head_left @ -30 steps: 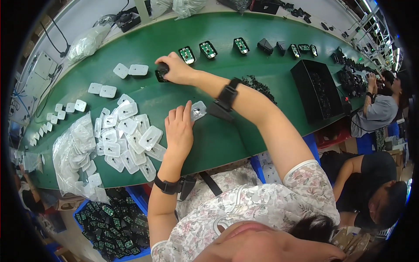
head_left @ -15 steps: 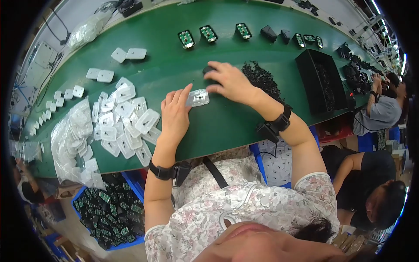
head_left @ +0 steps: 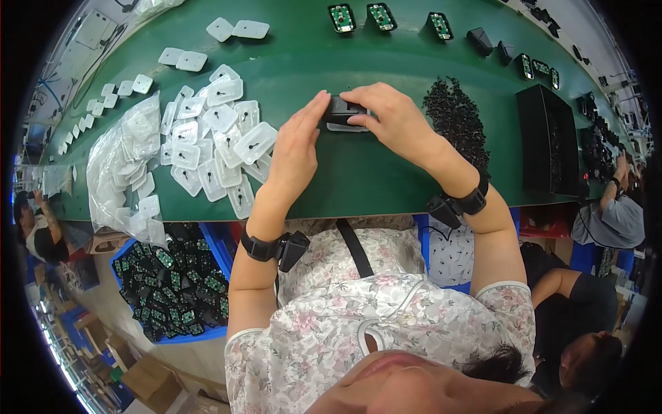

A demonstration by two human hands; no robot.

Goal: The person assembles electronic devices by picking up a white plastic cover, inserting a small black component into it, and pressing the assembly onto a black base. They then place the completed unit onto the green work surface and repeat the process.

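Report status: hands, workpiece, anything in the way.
Right hand gripping black housing. Left hand flat at its left end. Pale plate showing along its near side. Black pieces piled off right, not between the hands.

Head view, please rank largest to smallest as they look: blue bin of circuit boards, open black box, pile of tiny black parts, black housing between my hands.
1. Blue bin
2. Black box and pile of parts: too alike to rank
3. Black housing, clearly smallest

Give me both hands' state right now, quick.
Left hand: open, fingers straight, at the left side of the black housing; contact unclear.
Right hand: closed on the right end of the black housing, thumb on the near side.
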